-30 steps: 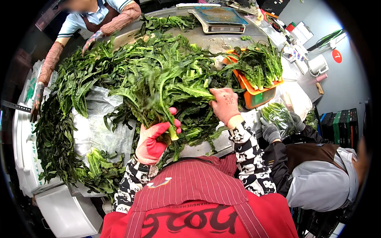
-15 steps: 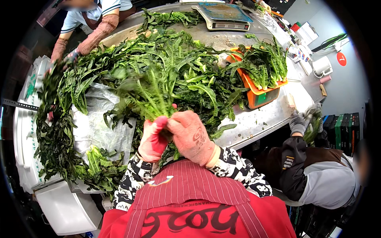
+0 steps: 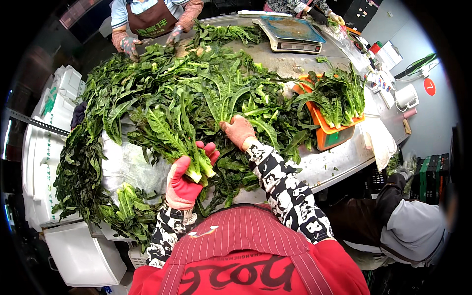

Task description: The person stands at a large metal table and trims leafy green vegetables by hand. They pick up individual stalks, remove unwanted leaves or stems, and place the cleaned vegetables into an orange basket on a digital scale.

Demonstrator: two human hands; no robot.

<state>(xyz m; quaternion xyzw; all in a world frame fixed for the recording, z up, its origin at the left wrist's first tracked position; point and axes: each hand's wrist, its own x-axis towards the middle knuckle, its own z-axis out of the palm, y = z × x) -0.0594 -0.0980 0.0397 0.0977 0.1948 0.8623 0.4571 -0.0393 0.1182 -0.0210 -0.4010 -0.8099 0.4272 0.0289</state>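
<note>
A bunch of long-leaved greens [image 3: 169,135] lies across my left hand [image 3: 183,184], its pale cut stems by my thumb and my gloved fingers curled round them. Farther forward and to the right, my right hand [image 3: 238,132] is closed on the base of another leafy green plant [image 3: 221,98], whose leaves fan out over the heap. Both hands wear pinkish-red gloves. The big pile of loose greens [image 3: 162,78] spreads over the table around and beyond them.
An orange scale [image 3: 322,124] bearing greens stands right of the pile. Another scale [image 3: 290,32] sits at the back. Co-workers' gloved hands [image 3: 130,46] show at the far left, others at the far right and lower right. A white foam box [image 3: 81,255] is lower left.
My hands, together on one bunch before, are now apart: the left keeps a bunch lower left, the right has reached forward to another plant. The far-left co-worker has moved rightward along the table.
</note>
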